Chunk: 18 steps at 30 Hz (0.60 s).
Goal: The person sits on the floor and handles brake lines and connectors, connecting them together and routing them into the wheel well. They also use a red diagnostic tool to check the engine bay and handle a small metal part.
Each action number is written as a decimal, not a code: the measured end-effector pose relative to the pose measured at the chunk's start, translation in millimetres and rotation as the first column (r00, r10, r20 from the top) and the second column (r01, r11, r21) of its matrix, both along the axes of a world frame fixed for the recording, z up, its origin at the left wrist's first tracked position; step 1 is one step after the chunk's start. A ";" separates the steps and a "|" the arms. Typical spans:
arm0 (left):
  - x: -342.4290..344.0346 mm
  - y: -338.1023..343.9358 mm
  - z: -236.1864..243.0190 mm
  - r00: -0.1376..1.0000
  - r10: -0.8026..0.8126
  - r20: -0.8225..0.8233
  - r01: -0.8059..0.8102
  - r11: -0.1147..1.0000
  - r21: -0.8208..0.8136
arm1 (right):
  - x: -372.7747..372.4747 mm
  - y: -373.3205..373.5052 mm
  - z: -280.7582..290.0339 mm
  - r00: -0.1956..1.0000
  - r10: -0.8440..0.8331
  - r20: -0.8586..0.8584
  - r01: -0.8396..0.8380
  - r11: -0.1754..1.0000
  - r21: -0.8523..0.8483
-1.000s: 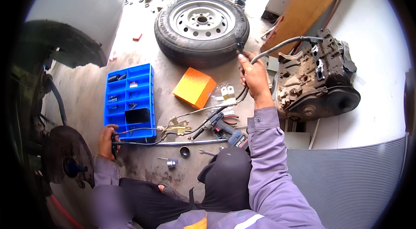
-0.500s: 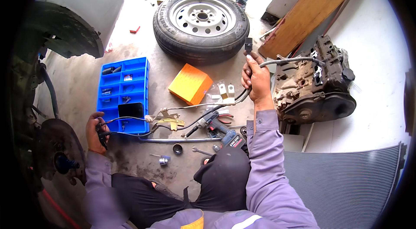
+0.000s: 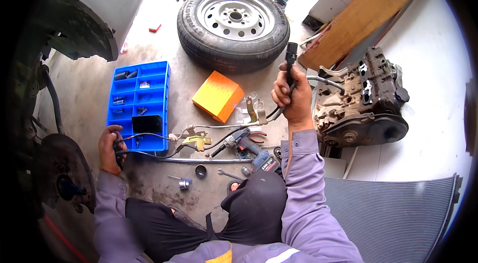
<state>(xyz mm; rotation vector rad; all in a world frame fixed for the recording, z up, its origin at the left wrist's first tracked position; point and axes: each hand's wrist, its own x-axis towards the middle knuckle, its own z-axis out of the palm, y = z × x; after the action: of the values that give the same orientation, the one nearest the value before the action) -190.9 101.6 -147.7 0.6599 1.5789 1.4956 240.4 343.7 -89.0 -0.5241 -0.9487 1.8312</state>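
Note:
My right hand (image 3: 294,97) is closed around a bundled part of a cable, with its black plug (image 3: 292,51) sticking up above the fingers. A looped end passes behind that hand toward the engine. Two lengths of the cable (image 3: 219,125) stretch across to my left hand (image 3: 110,149), which is closed around the other end beside the blue box. What lies inside the left fingers is mostly hidden. Along the cable hang a yellowish metal bracket (image 3: 196,141) and, near the right hand, a smaller upright metal bracket (image 3: 261,112).
A blue compartment box (image 3: 166,98) holds small parts and a phone (image 3: 146,124). Around lie an orange carton (image 3: 217,94), a cordless power tool (image 3: 256,153), a wrench (image 3: 230,174) and a wheel (image 3: 234,59). Right: engine (image 3: 343,108), radiator (image 3: 388,208). Left: brake disc (image 3: 64,163). A person stands beyond.
My right hand has turned, so the plug stands more upright and shows more. The cable loop by the engine has drawn in and dropped. The brackets have swivelled; my left hand keeps its grip.

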 end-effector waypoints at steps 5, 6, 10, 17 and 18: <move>-1.8 3.9 -5.7 1.000 0.019 0.018 -0.019 1.000 -0.012 | -1.9 0.9 -3.2 0.934 0.220 -0.281 -0.210 0.976 0.063; 0.7 5.5 -4.6 0.999 0.027 0.020 -0.026 1.000 -0.014 | -1.6 0.7 -3.1 0.910 0.265 -0.319 -0.239 0.964 0.116; 9.7 15.5 -6.8 0.999 0.041 0.013 -0.041 0.999 -0.018 | 3.3 2.7 -2.2 0.829 0.416 -0.374 -0.318 0.900 0.297; 32.2 76.7 -50.5 0.985 -0.011 0.171 0.033 0.992 -0.123 | 15.8 1.7 1.6 0.890 0.395 -0.228 -0.294 0.879 0.376; 36.6 89.4 -63.4 0.980 -0.084 0.182 0.125 0.966 -0.227 | 26.0 0.2 6.6 0.922 0.331 -0.201 -0.249 0.904 0.346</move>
<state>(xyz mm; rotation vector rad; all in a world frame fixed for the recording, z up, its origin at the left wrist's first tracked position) -154.3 191.0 -211.1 0.4573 1.5353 1.2269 266.4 343.8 -82.4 0.0598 -1.1581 1.9023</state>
